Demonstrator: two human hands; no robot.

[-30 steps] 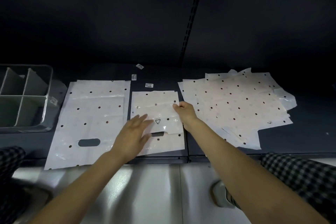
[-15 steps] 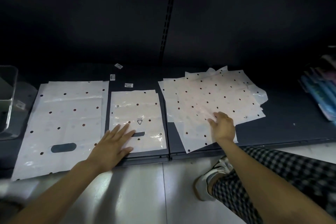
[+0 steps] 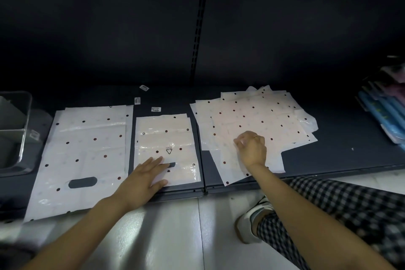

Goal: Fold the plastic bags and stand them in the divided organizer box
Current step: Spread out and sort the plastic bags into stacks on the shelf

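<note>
Blue packets (image 3: 382, 114) lie right of bag pile (image 3: 258, 120)

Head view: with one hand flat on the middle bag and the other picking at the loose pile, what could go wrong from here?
1. The right hand pinches at the fanned pile of dotted white plastic bags; several overlapping sheets may lift together.
2. That pile overhangs the dark shelf edge, so a tug could slide bags off.
3. The left hand only presses the small dotted bag; it may shift.
</note>
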